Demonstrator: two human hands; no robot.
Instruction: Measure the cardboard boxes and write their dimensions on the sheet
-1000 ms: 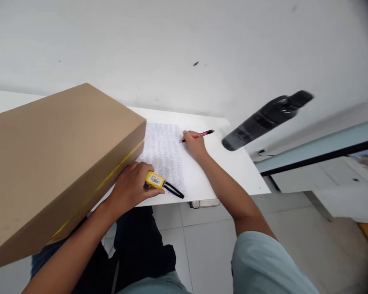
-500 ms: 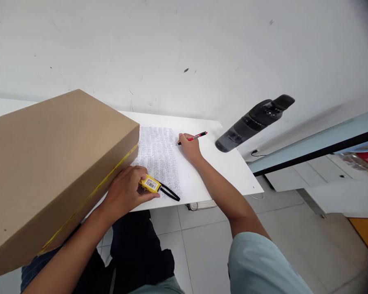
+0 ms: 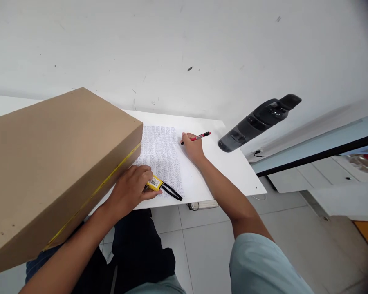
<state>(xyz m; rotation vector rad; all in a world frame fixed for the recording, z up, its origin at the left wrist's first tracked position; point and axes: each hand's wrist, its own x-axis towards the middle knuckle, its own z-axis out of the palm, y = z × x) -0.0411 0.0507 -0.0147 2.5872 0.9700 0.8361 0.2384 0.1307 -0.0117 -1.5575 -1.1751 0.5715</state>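
Observation:
My left hand is closed around a yellow tape measure whose black wrist strap lies over the paper. The yellow tape blade runs along the near side of a large brown cardboard box. In my right hand is a red and black pen, its tip end pointing down and left near the right edge of a sheet of paper. Dense rows of small marks cover that sheet, and the box stands beside its left edge. My fingers hide part of the tape measure.
A dark water bottle stands at the right end of the white table, close to the wall. Below the table's front edge a pale object shows. White cabinets are farther right, on the tiled floor.
The whole view has shifted slightly. Both hands keep hold of the tape measure and the pen, and the left fingers cover a little more of the yellow case.

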